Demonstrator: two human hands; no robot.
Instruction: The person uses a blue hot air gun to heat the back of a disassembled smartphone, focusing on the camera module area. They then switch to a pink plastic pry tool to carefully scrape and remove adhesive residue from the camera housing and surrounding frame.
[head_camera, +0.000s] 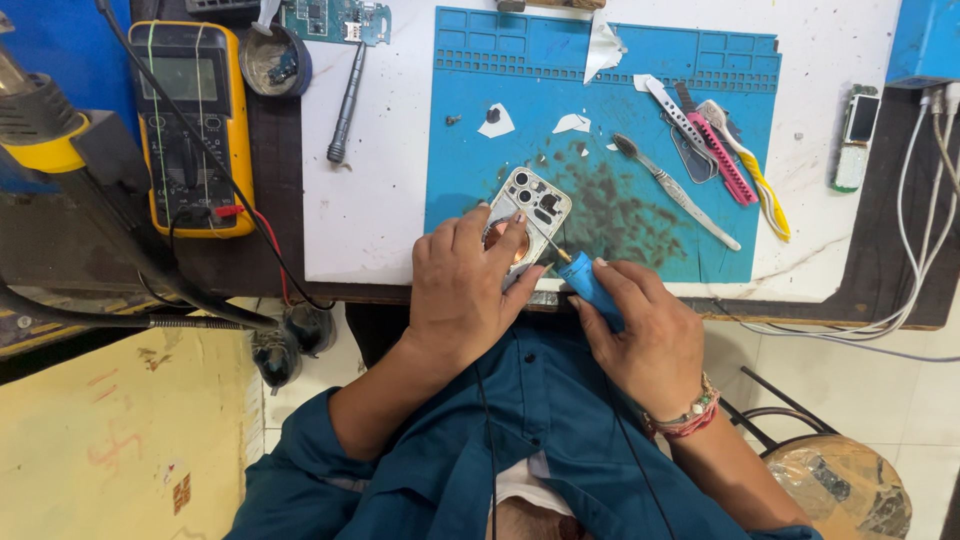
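A silver phone housing (536, 205) with camera holes lies on the blue work mat (470, 120), near the mat's front edge. My left hand (462, 290) covers its lower part and holds it down. My right hand (640, 335) grips a small tool with a blue handle (592, 285); its thin metal tip touches the housing's right edge. Dark debris is scattered on the mat just right of the housing.
A toothbrush (672, 187), tweezers, a pink tool and a yellow one lie at the mat's right. A yellow multimeter (190, 120) sits at the left, a black pen-like tool (345, 100) beside it. White cables (925, 200) hang at the right. A stool (840, 480) stands lower right.
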